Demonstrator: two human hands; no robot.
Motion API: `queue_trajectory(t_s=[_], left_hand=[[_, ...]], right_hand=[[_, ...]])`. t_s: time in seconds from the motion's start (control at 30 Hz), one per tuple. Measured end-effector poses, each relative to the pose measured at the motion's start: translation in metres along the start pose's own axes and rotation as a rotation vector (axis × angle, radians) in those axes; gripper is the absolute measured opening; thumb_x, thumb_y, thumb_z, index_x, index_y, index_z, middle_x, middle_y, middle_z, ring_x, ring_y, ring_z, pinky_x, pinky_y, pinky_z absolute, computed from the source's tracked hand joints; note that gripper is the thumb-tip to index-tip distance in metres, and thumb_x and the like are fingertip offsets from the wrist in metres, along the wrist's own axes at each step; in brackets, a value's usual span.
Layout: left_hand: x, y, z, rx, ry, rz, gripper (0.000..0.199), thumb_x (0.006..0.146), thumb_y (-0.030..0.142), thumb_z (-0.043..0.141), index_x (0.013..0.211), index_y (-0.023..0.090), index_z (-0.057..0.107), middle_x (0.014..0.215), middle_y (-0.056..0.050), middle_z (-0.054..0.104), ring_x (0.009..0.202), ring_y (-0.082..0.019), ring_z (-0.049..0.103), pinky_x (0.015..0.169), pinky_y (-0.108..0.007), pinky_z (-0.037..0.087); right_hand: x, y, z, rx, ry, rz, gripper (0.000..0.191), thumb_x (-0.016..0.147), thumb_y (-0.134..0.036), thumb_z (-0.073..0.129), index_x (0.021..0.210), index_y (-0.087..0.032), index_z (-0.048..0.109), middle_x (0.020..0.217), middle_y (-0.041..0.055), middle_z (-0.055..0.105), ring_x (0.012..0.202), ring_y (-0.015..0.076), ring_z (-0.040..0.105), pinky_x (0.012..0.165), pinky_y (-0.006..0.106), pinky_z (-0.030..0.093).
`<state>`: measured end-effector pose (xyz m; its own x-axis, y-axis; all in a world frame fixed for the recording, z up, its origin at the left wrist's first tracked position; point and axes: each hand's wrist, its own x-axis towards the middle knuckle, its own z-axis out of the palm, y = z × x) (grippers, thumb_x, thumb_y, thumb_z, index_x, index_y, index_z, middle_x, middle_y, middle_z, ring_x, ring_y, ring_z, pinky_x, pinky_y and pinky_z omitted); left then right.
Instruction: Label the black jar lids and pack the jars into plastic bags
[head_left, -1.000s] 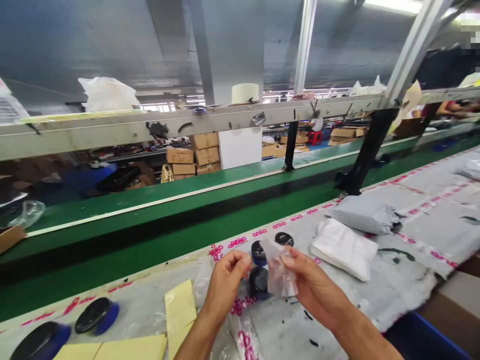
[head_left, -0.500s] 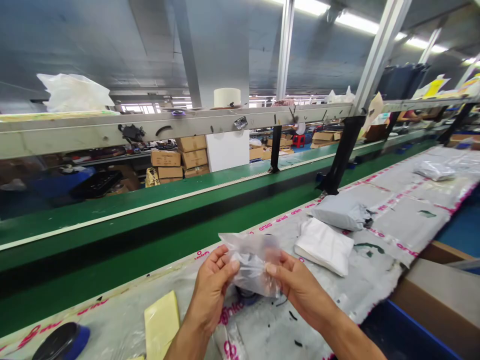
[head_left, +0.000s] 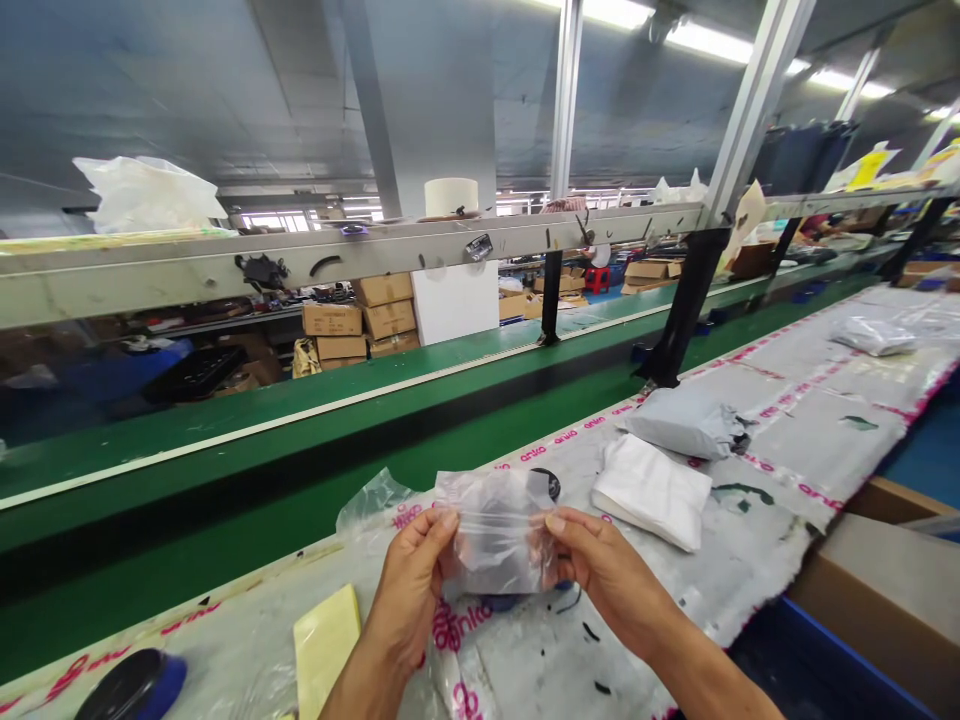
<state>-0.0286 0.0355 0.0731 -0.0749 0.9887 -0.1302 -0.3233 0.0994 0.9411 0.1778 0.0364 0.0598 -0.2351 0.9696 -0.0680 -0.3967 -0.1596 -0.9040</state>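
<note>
A small clear plastic bag (head_left: 499,535) is stretched between my two hands above the covered table. My left hand (head_left: 416,570) pinches its left side between thumb and fingers. On the right side, my right hand (head_left: 600,565) grips it the same way. Behind the bag a round black piece (head_left: 553,484) shows in part, with something blue below; the bag hides most of that area. Another clear bag (head_left: 371,503) lies at the table's far edge, left of the held one. To the right rests a folded white bundle (head_left: 652,492).
A grey packet (head_left: 686,423) lies behind the white bundle. A yellow pad (head_left: 327,650) and a black-and-blue round object (head_left: 133,686) are at the lower left. Beyond runs a green conveyor (head_left: 300,460) under a metal shelf beam (head_left: 390,240). A cardboard box (head_left: 885,590) stands lower right.
The held bag is spread flatter and wider, and my hands are slightly farther apart. Another clear bag has come into view at the table's far edge to the left.
</note>
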Motion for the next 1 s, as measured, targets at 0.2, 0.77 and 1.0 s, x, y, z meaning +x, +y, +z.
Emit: queue_trajectory(t_s=[0.2, 0.77, 1.0], left_hand=[[-0.016, 0.005, 0.013, 0.352, 0.293, 0.260, 0.052, 0.065, 0.041, 0.086, 0.109, 0.024, 0.065, 0.112, -0.004, 0.065, 0.097, -0.021, 0.059, 0.089, -0.031, 0.046], [0.026, -0.002, 0.054, 0.660, -0.164, 0.336, 0.019, 0.087, 0.037, 0.061, 0.087, 0.019, 0.066, 0.083, -0.003, 0.066, 0.075, -0.016, 0.061, 0.069, -0.027, 0.047], [0.044, -0.027, 0.066, 1.155, -0.200, 0.698, 0.015, 0.091, 0.015, 0.053, 0.089, 0.022, 0.065, 0.093, -0.001, 0.065, 0.085, -0.019, 0.059, 0.076, -0.033, 0.041]], right_hand=[[-0.001, 0.001, 0.003, -0.012, 0.099, -0.087, 0.030, 0.071, -0.043, 0.086, 0.080, -0.018, 0.071, 0.073, -0.0003, 0.065, 0.066, 0.0137, 0.054, 0.062, 0.025, 0.044], [0.006, -0.023, -0.047, -0.607, 0.314, -0.376, 0.020, 0.080, -0.039, 0.077, 0.077, -0.021, 0.068, 0.064, -0.0015, 0.060, 0.056, 0.0137, 0.049, 0.054, 0.027, 0.038], [0.023, -0.006, -0.075, -1.287, 0.330, -0.735, 0.011, 0.093, -0.016, 0.055, 0.085, -0.021, 0.061, 0.084, 0.0026, 0.064, 0.070, 0.0166, 0.060, 0.064, 0.028, 0.045]])
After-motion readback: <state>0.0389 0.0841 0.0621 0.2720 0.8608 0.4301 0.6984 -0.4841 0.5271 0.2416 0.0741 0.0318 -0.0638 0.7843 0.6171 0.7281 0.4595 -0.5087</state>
